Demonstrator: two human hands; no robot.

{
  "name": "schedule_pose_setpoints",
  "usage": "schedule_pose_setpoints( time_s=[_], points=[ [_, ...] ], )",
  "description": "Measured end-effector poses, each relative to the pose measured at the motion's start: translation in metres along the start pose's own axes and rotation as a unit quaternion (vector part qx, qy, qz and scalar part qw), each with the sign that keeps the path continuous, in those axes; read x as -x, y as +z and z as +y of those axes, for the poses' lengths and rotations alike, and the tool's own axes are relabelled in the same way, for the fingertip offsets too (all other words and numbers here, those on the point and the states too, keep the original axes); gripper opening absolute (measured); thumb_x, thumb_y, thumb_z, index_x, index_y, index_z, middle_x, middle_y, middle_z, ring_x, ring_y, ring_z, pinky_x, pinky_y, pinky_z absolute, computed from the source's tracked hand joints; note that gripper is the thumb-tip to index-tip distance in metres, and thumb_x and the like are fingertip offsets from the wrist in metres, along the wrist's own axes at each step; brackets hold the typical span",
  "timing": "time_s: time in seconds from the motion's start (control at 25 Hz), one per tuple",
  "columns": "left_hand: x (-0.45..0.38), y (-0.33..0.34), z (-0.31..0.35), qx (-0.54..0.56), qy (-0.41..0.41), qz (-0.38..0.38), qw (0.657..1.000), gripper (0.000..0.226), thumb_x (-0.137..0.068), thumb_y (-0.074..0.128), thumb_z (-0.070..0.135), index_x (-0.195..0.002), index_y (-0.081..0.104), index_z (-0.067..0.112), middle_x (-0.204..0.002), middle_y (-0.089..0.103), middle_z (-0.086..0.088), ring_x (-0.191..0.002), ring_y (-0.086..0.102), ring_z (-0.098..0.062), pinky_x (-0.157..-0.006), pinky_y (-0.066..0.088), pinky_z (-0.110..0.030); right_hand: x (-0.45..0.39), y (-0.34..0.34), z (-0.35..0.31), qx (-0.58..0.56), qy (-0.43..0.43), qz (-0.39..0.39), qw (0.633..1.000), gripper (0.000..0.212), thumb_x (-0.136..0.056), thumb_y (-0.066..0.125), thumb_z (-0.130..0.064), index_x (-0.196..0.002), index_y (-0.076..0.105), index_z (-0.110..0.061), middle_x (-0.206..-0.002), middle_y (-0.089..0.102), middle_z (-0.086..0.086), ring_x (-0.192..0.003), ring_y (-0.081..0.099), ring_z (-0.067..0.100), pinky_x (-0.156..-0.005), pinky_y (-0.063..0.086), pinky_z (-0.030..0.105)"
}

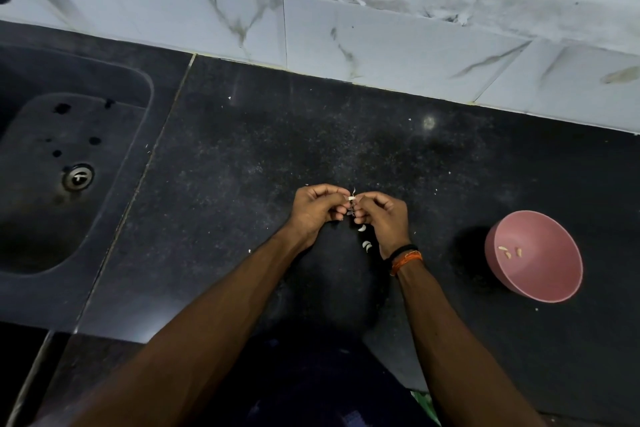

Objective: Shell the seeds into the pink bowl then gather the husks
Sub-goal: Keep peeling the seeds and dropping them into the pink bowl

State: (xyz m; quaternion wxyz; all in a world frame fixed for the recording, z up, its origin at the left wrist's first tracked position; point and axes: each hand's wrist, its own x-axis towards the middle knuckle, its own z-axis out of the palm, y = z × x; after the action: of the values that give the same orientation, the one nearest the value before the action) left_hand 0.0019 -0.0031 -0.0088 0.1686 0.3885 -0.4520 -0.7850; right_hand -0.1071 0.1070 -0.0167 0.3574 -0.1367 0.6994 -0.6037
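While both hands pinch a seed [351, 199], 3 kernels [509, 251] sit in the pink bowl [554, 291].

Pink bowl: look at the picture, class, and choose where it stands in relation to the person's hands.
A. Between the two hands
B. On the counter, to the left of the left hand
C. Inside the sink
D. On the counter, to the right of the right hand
D: the pink bowl stands on the dark counter, to the right of the right hand, with a few shelled seeds inside.
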Motion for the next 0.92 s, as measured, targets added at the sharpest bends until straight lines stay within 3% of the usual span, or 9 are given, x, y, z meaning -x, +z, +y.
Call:
schedule_pose_setpoints(
  time_s=[0.44, 0.52, 0.68, 0.92],
  points=[
    [-0.0049, 0.0011, 0.0055, -0.017, -0.033, 0.002, 0.999, 0.012, -0.085, 0.063, -0.01, -0.087, 0.073, -0.004, -0.067, 0.069, -0.012, -0.056, 0.062, -0.013, -0.053, 0.052, -0.022, 0.001, 0.0019, -0.0004, 0.058, -0.003, -0.015, 0.998, 0.016, -0.096, 0.061, -0.003, -0.086, 0.073, -0.007, -0.07, 0.067, 0.003, -0.062, 0.062, 0.011, -0.062, 0.055, 0.028],
    [-0.0043, 0.0006, 0.005, -0.01, -0.034, -0.011, 0.999, 0.01, -0.086, 0.064, -0.008, -0.09, 0.073, -0.004, -0.072, 0.071, -0.014, -0.06, 0.066, -0.015, -0.057, 0.056, -0.023, 0.0006, 0.0018, 0.0014, 0.066, -0.001, -0.016, 0.998, 0.015, -0.097, 0.061, -0.007, -0.088, 0.072, -0.009, -0.072, 0.068, 0.002, -0.062, 0.062, 0.01, -0.064, 0.055, 0.032],
    [-0.0027, -0.0041, 0.0037, 0.015, -0.036, -0.048, 0.998, 0.013, -0.089, 0.065, -0.008, -0.101, 0.071, -0.008, -0.086, 0.074, -0.02, -0.075, 0.073, -0.024, -0.07, 0.062, -0.03, 0.0016, 0.0045, -0.0012, 0.059, -0.004, -0.016, 0.998, 0.014, -0.098, 0.059, -0.005, -0.089, 0.07, -0.007, -0.074, 0.068, 0.001, -0.063, 0.061, 0.009, -0.06, 0.054, 0.026],
    [0.0034, -0.0027, -0.0041, -0.003, 0.028, -0.067, 0.997, 0.022, -0.086, 0.071, -0.006, -0.108, 0.07, -0.011, -0.098, 0.074, -0.024, -0.088, 0.073, -0.031, -0.081, 0.063, -0.036, 0.0026, 0.0033, -0.0045, 0.069, 0.003, -0.018, 0.997, 0.015, -0.099, 0.059, -0.007, -0.087, 0.069, -0.008, -0.065, 0.064, -0.002, -0.059, 0.06, 0.008, -0.058, 0.053, 0.025]
  ],
)
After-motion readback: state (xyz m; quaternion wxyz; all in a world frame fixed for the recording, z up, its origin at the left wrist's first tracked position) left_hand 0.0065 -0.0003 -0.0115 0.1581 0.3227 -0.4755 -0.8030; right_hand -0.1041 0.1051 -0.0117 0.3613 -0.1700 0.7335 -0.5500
